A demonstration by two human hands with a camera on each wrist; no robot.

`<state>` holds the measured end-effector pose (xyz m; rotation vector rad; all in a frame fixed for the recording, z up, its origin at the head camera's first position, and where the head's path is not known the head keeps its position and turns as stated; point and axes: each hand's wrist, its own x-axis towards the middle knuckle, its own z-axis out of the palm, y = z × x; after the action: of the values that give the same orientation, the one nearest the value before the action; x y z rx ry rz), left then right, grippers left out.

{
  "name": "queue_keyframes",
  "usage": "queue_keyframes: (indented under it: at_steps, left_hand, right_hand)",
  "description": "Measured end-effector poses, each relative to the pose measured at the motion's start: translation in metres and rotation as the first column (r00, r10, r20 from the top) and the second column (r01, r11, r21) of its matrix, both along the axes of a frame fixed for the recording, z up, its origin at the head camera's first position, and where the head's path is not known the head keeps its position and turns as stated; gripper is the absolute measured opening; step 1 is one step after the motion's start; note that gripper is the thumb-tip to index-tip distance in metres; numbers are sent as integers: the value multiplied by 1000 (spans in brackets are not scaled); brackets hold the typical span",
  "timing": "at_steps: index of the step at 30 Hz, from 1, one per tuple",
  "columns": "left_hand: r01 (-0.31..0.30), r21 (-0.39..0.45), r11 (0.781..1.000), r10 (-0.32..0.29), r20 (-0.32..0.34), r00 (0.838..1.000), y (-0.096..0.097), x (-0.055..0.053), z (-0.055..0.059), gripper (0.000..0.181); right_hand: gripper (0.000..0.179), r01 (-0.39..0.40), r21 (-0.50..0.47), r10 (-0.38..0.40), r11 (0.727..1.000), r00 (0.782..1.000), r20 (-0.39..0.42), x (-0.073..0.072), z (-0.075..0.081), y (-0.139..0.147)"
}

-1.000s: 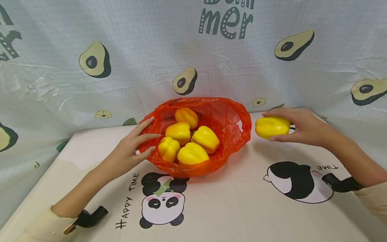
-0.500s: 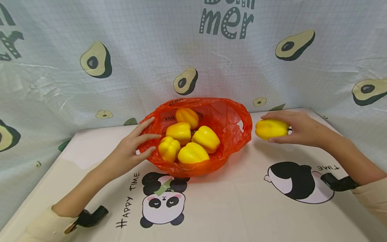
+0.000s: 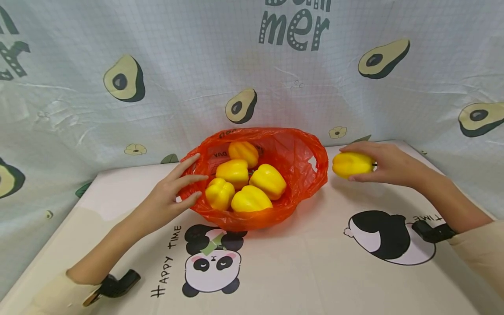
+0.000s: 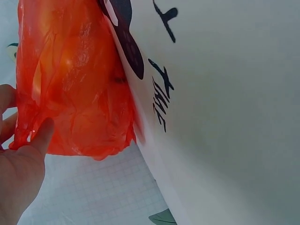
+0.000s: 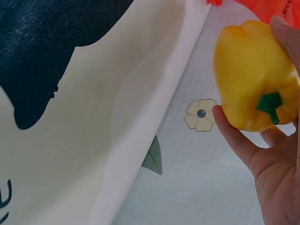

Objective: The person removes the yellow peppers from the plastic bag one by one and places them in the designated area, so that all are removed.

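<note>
Yellow bell pepper (image 3: 351, 165), green-stemmed, one; in the grip of the right hand (image 3: 393, 166), just beside the bag's 3 o'clock edge.
Right hand: thumb and fingers parted to the pepper's width, curved round it. Red plastic bag (image 3: 271, 221): mouth wide, five bell peppers (image 3: 267, 181) inside. Left hand (image 3: 169, 192): at the bag's 9 o'clock, fingers spread, touching the rim.

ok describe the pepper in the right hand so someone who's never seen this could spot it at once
On the pale panda-print table, find the open red bag with five yellow peppers visible inside. Just right of it, the right hand holds one more yellow pepper, its green stem toward the hand. Unlike those five, it is outside the bag.
</note>
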<state>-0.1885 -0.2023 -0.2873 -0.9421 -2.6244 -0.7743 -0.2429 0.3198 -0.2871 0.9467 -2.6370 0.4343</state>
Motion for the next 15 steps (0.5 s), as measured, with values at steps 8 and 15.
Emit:
queue_keyframes:
  at_steps: [8, 15]
  left_hand:
    - [-19, -5, 1000, 20, 33, 999, 1, 4, -1, 36]
    - [-36, -10, 999, 36, 40, 999, 2, 7, -3, 36]
  right_hand:
    - [64, 80, -18, -79, 997, 995, 60, -6, 0, 1]
    - [62, 152, -58, -141, 987, 977, 159, -14, -5, 4]
